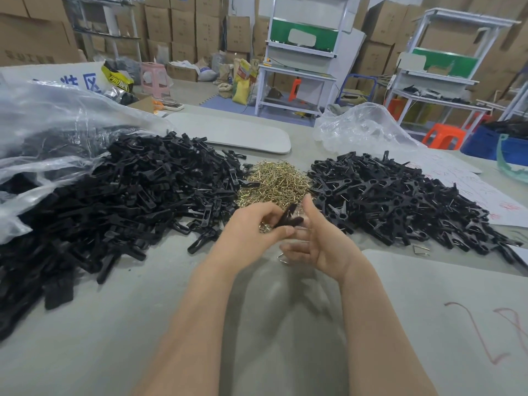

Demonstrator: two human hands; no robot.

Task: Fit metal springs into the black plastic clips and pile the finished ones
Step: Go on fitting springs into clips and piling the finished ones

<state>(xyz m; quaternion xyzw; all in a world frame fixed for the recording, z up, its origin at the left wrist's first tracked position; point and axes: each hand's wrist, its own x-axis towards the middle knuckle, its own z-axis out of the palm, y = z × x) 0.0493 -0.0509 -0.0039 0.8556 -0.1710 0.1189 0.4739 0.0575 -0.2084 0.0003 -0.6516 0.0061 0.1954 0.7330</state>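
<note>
My left hand (257, 224) has its fingers (268, 214) curled and pinching a small black plastic clip (288, 217), held in the air just above the near edge of the heap of brass-coloured wire springs (274, 181). My right hand (317, 241) sits just beside it, thumb up and the other fingers loosely straightened. They seem to brush the clip's end, but I cannot tell whether they hold a spring.

I judge the clip to be very light, rigid moulded plastic, smooth and a bit slick. It is best pinched across its flat sides near the middle, which leaves the tail free for the spring. The springs look like thin, stiff bent wire, springy and apt to tangle, so I would pick one out by its closed bend.

The matte, elongated bare black clip parts (128, 181) spill from a crinkled clear plastic bag (43, 124) on the left. The pile of finished clips (400, 201), with glints of wire showing, lies on the right of the grey tabletop (114, 324).
</note>
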